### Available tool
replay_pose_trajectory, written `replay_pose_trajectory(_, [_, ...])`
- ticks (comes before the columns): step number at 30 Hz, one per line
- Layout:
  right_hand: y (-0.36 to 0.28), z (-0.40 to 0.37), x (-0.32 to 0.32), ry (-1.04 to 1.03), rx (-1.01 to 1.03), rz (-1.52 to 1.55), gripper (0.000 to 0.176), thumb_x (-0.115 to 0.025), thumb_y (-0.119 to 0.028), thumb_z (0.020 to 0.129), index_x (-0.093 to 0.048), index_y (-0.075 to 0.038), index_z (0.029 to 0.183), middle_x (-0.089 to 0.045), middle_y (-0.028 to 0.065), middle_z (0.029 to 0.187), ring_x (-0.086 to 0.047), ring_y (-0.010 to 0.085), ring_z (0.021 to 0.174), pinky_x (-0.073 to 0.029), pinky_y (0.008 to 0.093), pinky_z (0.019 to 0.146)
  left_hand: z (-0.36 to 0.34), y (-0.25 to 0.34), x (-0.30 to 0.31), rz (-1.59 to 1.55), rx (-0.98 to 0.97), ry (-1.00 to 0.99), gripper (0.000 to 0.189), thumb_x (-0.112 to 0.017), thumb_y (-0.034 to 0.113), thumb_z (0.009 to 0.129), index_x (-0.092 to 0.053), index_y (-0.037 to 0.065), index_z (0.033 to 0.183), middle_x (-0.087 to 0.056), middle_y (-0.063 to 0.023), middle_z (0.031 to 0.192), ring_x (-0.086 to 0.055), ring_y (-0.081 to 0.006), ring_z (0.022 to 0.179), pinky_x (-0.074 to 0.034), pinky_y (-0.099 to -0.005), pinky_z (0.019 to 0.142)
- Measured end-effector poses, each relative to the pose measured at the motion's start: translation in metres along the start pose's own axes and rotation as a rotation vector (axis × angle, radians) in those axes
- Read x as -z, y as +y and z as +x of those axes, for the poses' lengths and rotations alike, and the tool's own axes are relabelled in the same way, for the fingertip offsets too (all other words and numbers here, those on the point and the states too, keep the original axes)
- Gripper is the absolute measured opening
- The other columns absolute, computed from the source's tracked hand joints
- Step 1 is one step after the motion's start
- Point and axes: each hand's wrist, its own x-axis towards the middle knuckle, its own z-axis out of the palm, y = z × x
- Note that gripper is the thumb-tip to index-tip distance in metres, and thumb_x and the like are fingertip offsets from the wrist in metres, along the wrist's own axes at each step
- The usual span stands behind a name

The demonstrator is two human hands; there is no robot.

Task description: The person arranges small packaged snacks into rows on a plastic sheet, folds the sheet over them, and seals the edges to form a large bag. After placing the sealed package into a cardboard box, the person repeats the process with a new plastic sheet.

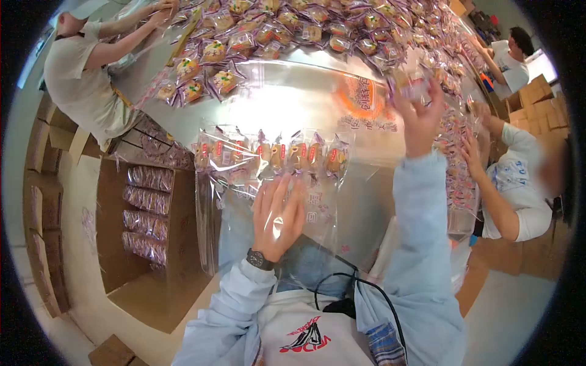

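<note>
Left hand (278, 216): grip apart, palm flat on pastry-filled clear bag (329, 195), tabletop (293, 104) near edge. Right hand (421, 119): grip clamped on wrapped pastry (410, 82), raised above the tabletop's right side.

"Bright in here. Light from above bounces hard off the steel worktop (287, 102), nearly white in the middle."

"The clear bag (323, 204) glints too. The raised right hand (421, 119) and its packet (410, 82) smear with motion. Edges bend fisheye-round, corners go black."
</note>
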Motion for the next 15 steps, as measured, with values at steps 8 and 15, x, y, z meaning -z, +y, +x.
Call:
replay_pose_trajectory(8, [-0.18,-0.194,0.02,-0.587,-0.459,0.723,0.08,-0.093,-0.02,0.078,-0.044,-0.009,0.14,-0.061,0.0142,0.127,-0.064,0.0232,0.112,-0.057,0.0392,0.091,-0.017,0.009,0.003,0.111,0.215,0.064,0.056,-0.072,0.012,0.086,-0.059,-0.001,0.138,-0.054,-0.0257,0.144,-0.048,-0.0443,0.137,-0.042,-0.0525,0.112])
replay_pose_trajectory(15, [-0.203,-0.296,-0.003,-1.385,-0.525,0.538,0.062,-0.087,-0.018,0.084,-0.051,-0.004,0.133,-0.06,0.0145,0.128,-0.055,0.0337,0.131,-0.045,0.0417,0.108,-0.003,-0.033,0.018,0.248,0.164,0.125,0.064,-0.071,0.014,0.085,-0.055,0.003,0.146,-0.044,-0.0241,0.156,-0.044,-0.046,0.14,-0.038,-0.0535,0.116])
